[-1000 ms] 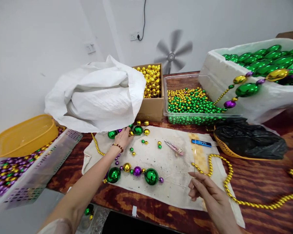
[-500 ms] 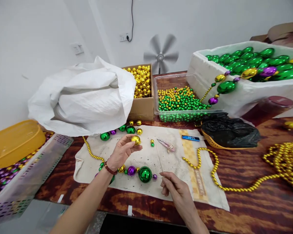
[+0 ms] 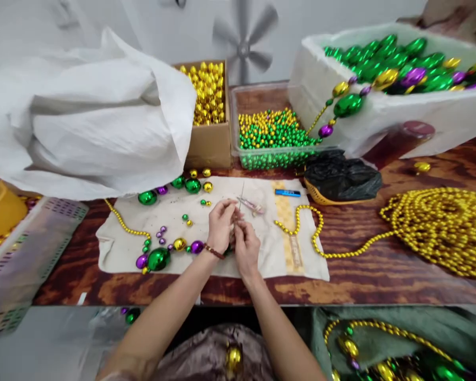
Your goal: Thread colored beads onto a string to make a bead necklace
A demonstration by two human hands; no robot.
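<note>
My left hand (image 3: 221,225), with a bracelet at the wrist, is closed over the cloth (image 3: 130,259), its fingertips pinched at a thin needle (image 3: 243,193) that points up. Close against it, my right hand (image 3: 246,248) is closed too; what its fingers hold is hidden. Left of my hands lies a strand with a large green bead (image 3: 158,259), a gold bead (image 3: 180,244) and a purple bead (image 3: 197,246). The strand's right end is covered by my hands. Scissors (image 3: 252,206) rest just behind my fingers.
Behind the cloth stand a carton of gold beads (image 3: 227,143), a clear tub of small beads (image 3: 235,106) and a white foam box (image 3: 297,74). A white sack (image 3: 103,121) bulges at left. Gold bead chains (image 3: 444,233) are piled at right. A fan spins behind.
My hands have come together at the middle of the cloth. The gold bead that my left hand held is no longer visible. The view has tilted down and shifted right.
</note>
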